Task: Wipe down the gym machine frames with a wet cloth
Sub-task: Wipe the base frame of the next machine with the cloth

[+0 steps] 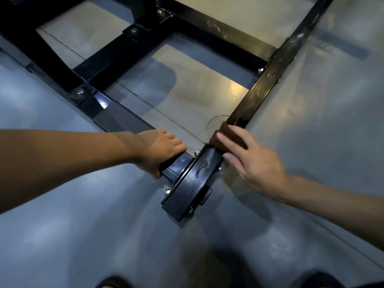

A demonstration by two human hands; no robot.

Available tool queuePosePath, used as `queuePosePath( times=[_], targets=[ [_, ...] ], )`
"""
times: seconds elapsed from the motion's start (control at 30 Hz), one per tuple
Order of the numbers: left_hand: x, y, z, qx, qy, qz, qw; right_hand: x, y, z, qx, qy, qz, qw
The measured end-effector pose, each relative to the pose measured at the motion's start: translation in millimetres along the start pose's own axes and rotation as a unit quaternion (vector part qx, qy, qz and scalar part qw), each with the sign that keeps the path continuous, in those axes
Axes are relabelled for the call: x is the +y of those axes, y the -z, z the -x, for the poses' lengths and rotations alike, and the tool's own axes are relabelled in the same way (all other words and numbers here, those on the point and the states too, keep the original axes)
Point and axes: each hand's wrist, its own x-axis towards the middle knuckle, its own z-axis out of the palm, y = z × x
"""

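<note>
The frame (261,88) is black steel tube lying low on the floor (62,204), its rails meeting at a bolted corner bracket (191,181) near the bottom middle of the view. Smear marks show on the bracket face and on the far cross rail (218,32), consistent with damp wiping, though that is a judgement.

The cloth (226,138) appears as a dark wad on the right rail, just above the bracket. The right hand (249,161) lies over it with fingers spread and nearly straight, pressing it flat on the tube rather than grasping; this hold suits sliding the cloth along the rail. The hand is blurred, so exact contact is uncertain.

The left hand (162,150) grips the short left rail beside the bracket, fingers curled over the top and thumb underneath, likely as a brace while leaning down.

Bolts (167,191) stand proud at the bracket and could snag the cloth. Dark footwear shows at the bottom edge.
</note>
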Motion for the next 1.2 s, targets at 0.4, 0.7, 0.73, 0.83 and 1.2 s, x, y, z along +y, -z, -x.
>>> queuePosePath(
  times=[0.4,0.7,0.73,0.83,1.2],
  targets=[
    [5,8,-1,-0.011,0.017,-0.014,1.000,59,17,-23,0.068,0.068,0.079,0.992],
    [4,10,1,-0.013,0.021,0.003,1.000,-64,-13,40,-0.026,0.162,-0.018,0.986],
    [4,10,1,-0.015,0.021,0.005,1.000,-71,-15,46,-0.050,0.195,-0.012,0.979],
    [5,9,2,-0.007,0.023,0.009,1.000,-48,-12,34,-0.092,0.284,0.003,0.954],
    [6,8,1,-0.001,0.024,-0.002,1.000,-34,-11,14,0.025,0.057,0.011,0.998]
  ],
)
